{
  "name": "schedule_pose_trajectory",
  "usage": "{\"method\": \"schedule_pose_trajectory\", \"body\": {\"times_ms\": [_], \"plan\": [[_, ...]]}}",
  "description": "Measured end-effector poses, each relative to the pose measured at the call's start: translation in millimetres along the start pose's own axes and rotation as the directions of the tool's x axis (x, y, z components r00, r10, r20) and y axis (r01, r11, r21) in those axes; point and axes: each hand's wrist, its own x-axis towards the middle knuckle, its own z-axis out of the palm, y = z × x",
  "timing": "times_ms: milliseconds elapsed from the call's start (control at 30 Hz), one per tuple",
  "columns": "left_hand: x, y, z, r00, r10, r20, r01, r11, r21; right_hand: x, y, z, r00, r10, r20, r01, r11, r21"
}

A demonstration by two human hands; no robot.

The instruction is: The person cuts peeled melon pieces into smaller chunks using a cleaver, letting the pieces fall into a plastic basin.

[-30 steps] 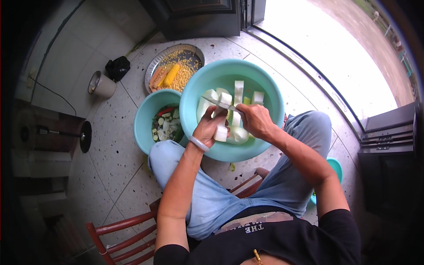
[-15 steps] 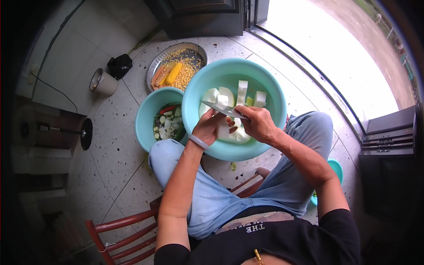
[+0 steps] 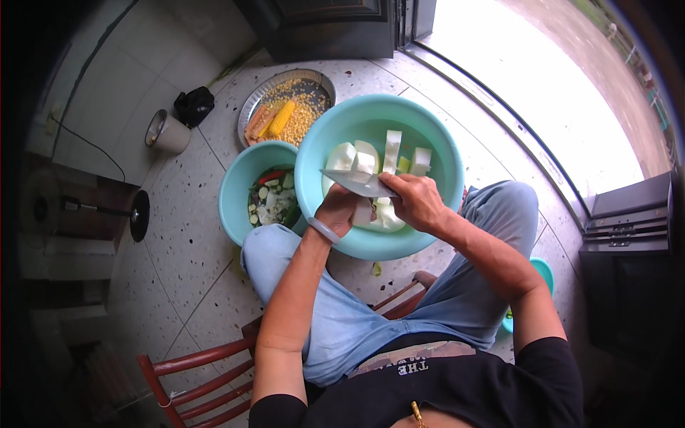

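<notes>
My right hand (image 3: 419, 201) is closed round the handle of a kitchen knife (image 3: 359, 184). Its broad blade points left, over the fingers of my left hand (image 3: 337, 212), which wears a pale bangle. Those fingers are wrapped round a white vegetable chunk (image 3: 363, 212), mostly hidden by the blade and hand. Both hands are above a large turquoise basin (image 3: 308, 153). In it lie several pale vegetable pieces, among them a long white strip (image 3: 392, 148), a block (image 3: 422, 158) and a big rounded piece (image 3: 389, 218).
A smaller turquoise basin (image 3: 230, 196) with cut vegetables stands at the left. Behind it is a metal pan (image 3: 330, 88) of corn kernels with a yellow cob (image 3: 282, 118). A bin (image 3: 170, 135) and a black bag (image 3: 194, 107) are farther left. A red chair (image 3: 207, 362) is beside me.
The knife blade has turned so that more of its flat face shows, and it now covers more of the left hand's fingers. My left hand has shifted slightly.
</notes>
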Motion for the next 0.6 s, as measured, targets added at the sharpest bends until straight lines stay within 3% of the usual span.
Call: {"method": "schedule_pose_trajectory", "body": {"times_ms": [67,100,200,233,333,433,533,600], "plan": [[1.0,-4.6,-1.9,1.0,0.007,0.025,-0.007,1.0,-0.02,3.3,9.5,10.0,0.994,0.093,0.061,-0.091,0.995,-0.031],[-1.3,-2.5,4.0,0.999,0.016,-0.035,-0.016,1.0,-0.009,6.9,12.2,10.9,0.986,0.139,0.092,-0.135,0.99,-0.05],[-7.0,6.2,11.0,0.999,0.023,0.041,-0.029,0.987,0.155,12.6,17.9,7.7,0.952,0.283,0.114,-0.271,0.956,-0.109],[-6.8,5.8,10.2,0.996,0.013,0.085,-0.02,0.996,0.083,11.9,25.6,10.3,0.95,0.305,0.066,-0.298,0.949,-0.099],[-1.1,-1.0,5.1,0.98,0.194,-0.032,-0.184,0.964,0.191,14.9,23.8,2.0,0.965,0.261,0.009,-0.261,0.965,-0.019],[11.5,-3.7,-13.8,0.997,0.049,-0.064,-0.046,0.998,0.043,14.1,13.6,-1.2,0.975,0.207,-0.076,-0.193,0.968,0.16],[4.3,3.1,-12.0,0.998,-0.02,-0.062,0.005,0.97,-0.245,9.0,0.5,-2.8,0.977,0.192,-0.097,-0.163,0.954,0.251],[-3.5,4.3,-6.0,0.998,-0.033,-0.046,0.023,0.979,-0.202,5.0,-1.3,-3.5,0.991,0.109,-0.072,-0.094,0.978,0.187]]}}
